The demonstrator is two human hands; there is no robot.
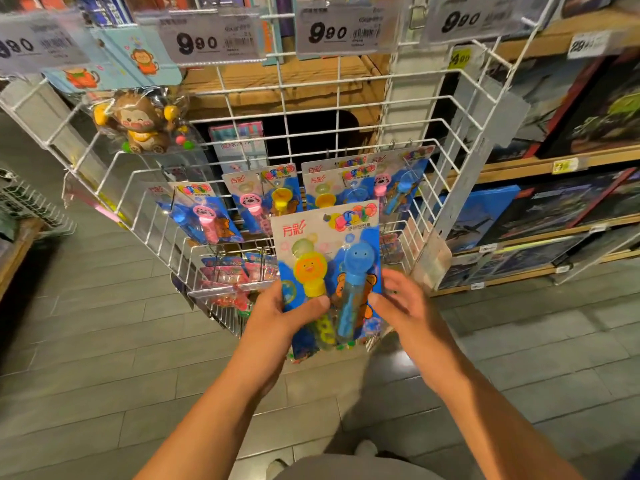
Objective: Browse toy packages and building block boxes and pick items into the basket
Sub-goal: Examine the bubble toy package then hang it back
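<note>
In the head view, a bubble-wand package (329, 271) is held up in front of the lower part of a white wire rack (460, 140). The package is grasped by the left hand (277, 313) at its lower left edge, with the thumb laid across the front blister just under the yellow wand. The right hand (401, 303) is placed at the lower right edge, its thumb touching the card beside the blue wand; whether its fingers are curled behind the card cannot be told, since they are hidden. The card is held nearly upright and faces the camera.

Behind it, more packages of the same kind (266, 199) are hung on hooks in the rack, and a monkey toy in a clear bag (142, 126) is hung near the rack's upper left corner. Building block boxes (554, 202) are stacked on wooden shelves (519, 168) to the right, and price tags (211, 38) are clipped along the rack's top edge.

The step in hand is judged to be the inspection of this one package. It is best done with the card supported at both lower edges, so that the thin board is not bent and the blister is not pressed in. The package should be kept apart from the hooks while it is turned. No basket is seen in this view, so its place must be found before the package is lowered away from the rack.
</note>
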